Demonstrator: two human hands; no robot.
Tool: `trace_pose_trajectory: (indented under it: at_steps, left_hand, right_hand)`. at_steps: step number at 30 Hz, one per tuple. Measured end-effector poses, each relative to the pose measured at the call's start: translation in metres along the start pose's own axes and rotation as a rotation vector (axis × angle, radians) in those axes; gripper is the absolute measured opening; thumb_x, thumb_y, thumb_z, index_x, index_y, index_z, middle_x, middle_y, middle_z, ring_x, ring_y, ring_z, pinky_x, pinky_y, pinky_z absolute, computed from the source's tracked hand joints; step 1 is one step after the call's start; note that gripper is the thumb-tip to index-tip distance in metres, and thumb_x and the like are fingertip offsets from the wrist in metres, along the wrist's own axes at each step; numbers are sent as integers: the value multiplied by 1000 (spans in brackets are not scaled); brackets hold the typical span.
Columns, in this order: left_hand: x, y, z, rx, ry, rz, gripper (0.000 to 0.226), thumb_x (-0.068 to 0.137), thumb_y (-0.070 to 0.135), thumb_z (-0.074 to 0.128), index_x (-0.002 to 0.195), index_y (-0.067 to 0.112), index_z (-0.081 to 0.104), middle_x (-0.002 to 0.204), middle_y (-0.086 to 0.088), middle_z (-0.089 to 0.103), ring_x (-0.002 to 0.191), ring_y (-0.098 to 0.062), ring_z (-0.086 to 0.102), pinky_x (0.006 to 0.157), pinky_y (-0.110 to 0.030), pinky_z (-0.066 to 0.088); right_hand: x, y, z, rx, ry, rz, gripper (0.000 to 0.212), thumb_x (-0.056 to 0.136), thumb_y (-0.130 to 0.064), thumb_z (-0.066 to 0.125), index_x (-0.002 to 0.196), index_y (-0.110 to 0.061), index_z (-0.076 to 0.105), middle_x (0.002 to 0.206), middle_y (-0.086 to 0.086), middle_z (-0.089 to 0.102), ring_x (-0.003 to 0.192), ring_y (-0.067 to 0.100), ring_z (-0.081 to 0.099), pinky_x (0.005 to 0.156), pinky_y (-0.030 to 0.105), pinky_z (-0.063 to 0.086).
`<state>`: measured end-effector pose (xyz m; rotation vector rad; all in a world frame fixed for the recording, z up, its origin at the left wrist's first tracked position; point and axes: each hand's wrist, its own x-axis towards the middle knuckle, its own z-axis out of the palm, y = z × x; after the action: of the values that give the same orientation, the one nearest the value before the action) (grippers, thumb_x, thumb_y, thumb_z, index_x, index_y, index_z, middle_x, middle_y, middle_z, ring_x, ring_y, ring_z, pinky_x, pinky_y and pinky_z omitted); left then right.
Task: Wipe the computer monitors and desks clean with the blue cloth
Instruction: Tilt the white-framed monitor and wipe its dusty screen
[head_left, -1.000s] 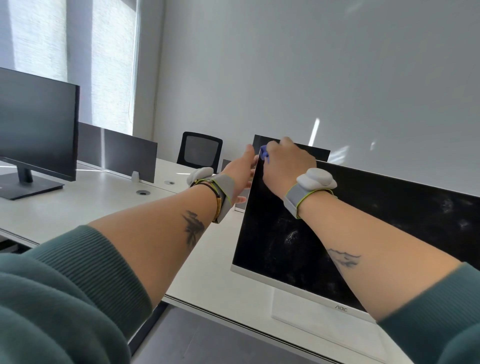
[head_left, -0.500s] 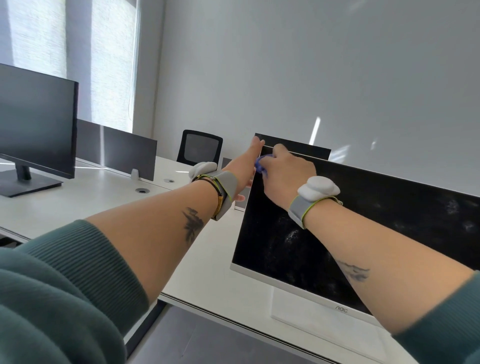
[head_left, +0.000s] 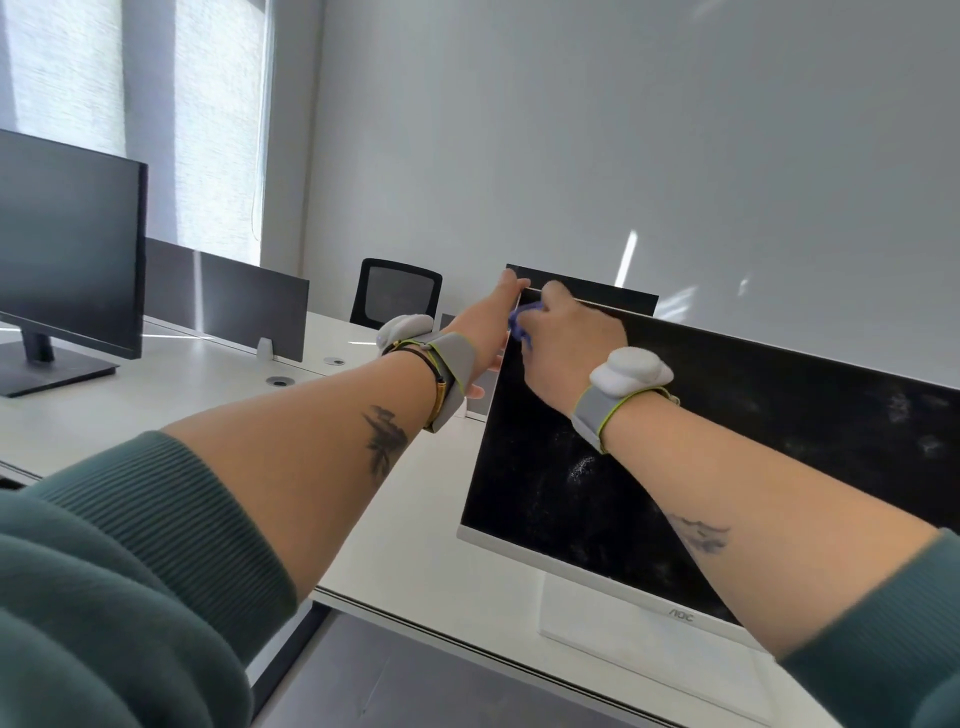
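Observation:
A white-framed monitor (head_left: 597, 499) with a dusty, smeared black screen stands on the white desk (head_left: 156, 410) at the right. My right hand (head_left: 566, 343) grips the bunched blue cloth (head_left: 521, 325) and presses it against the screen's top left corner; only a small part of the cloth shows. My left hand (head_left: 488, 327) holds the monitor's left edge near the top corner, its fingers reaching behind the panel and hidden there.
A second black monitor (head_left: 67, 260) stands on the desk at the far left. Dark divider panels (head_left: 228, 296) run along the desk's middle, with a black mesh chair (head_left: 397, 293) behind. Another dark screen's top (head_left: 597, 291) shows beyond my hands. Floor lies below the near desk edge.
My right hand with the cloth slid down from the top edge and has come back up to the corner. My left hand stays on the monitor's left edge, fingers now reaching higher.

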<state>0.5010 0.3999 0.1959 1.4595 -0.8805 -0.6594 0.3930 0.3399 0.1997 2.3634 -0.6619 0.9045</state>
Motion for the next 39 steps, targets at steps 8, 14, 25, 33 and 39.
trace_pose_trajectory:
  at_steps: [8,14,25,33,39]
  left_hand:
    - [2,-1,3,0,45,5,61,87,81,24,136,54,48,133,-1,59,116,-28,58,101,-64,38]
    - [-4,0,5,-15,50,-9,62,84,82,26,137,56,46,133,-1,60,115,-27,59,101,-67,36]
    - [-4,4,7,3,17,9,50,95,74,33,109,31,54,115,1,57,109,-28,54,97,-49,39]
    - [-2,3,7,5,70,-24,71,68,87,36,117,43,64,119,-2,70,108,-26,65,94,-61,42]
    - [0,1,4,-6,60,-44,64,74,85,38,115,42,62,123,-5,67,113,-29,60,93,-61,41]
  right_hand:
    - [3,0,-2,2,-7,91,18,94,-24,52,109,-23,60,109,4,49,63,25,45,56,32,34]
    - [12,7,-13,20,0,151,11,95,-24,51,102,-21,60,99,2,42,64,27,48,59,32,36]
    - [6,26,-11,-14,54,190,10,93,-21,55,100,-17,61,105,5,46,61,27,45,58,32,35]
    - [12,13,-8,-4,75,165,13,96,-25,51,101,-20,62,102,3,41,64,26,45,58,32,35]
    - [-7,12,9,-67,3,-62,8,87,-18,63,93,-24,65,104,6,49,59,25,42,49,28,28]
